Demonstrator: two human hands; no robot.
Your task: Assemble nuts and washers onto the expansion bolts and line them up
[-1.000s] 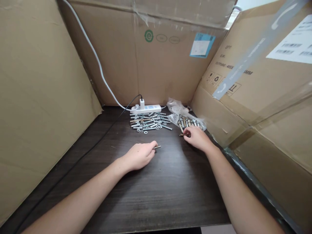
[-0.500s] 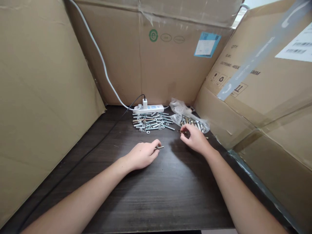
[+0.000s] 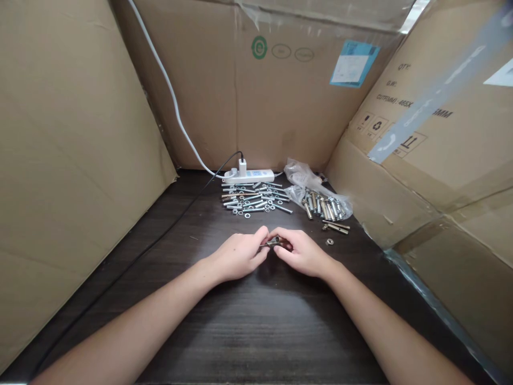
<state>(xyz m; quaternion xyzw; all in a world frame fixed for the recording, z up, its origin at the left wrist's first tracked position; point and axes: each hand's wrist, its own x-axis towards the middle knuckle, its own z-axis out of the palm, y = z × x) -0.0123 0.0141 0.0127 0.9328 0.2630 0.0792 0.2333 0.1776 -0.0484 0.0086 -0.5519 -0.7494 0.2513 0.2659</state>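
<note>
My left hand [image 3: 240, 256] is closed in a pinch on a thin metal bolt [image 3: 265, 245] just above the dark table. Opposite it, my right hand [image 3: 305, 253] grips a short hollow metal sleeve [image 3: 276, 240], its round open end showing between the hands. The fingertips of both hands nearly meet, and the two parts lie close together. Fingers cover most of each part, so I cannot tell whether the bolt is inside the sleeve. To the right lie a loose nut [image 3: 329, 242] and a slotted sleeve [image 3: 337, 229].
Behind my hands, bolts, nuts and washers [image 3: 256, 203] are spread beside a white power strip [image 3: 250, 177]. A clear plastic bag [image 3: 300, 174] spills more sleeve bolts [image 3: 324, 206]. A black cable [image 3: 160, 238] crosses the left side. Cardboard walls [image 3: 288, 107] enclose the table.
My right hand has moved left and nearer, away from the bag, bringing the sleeve to my left hand. The left hand has stayed nearly in place. The view has shifted slightly.
</note>
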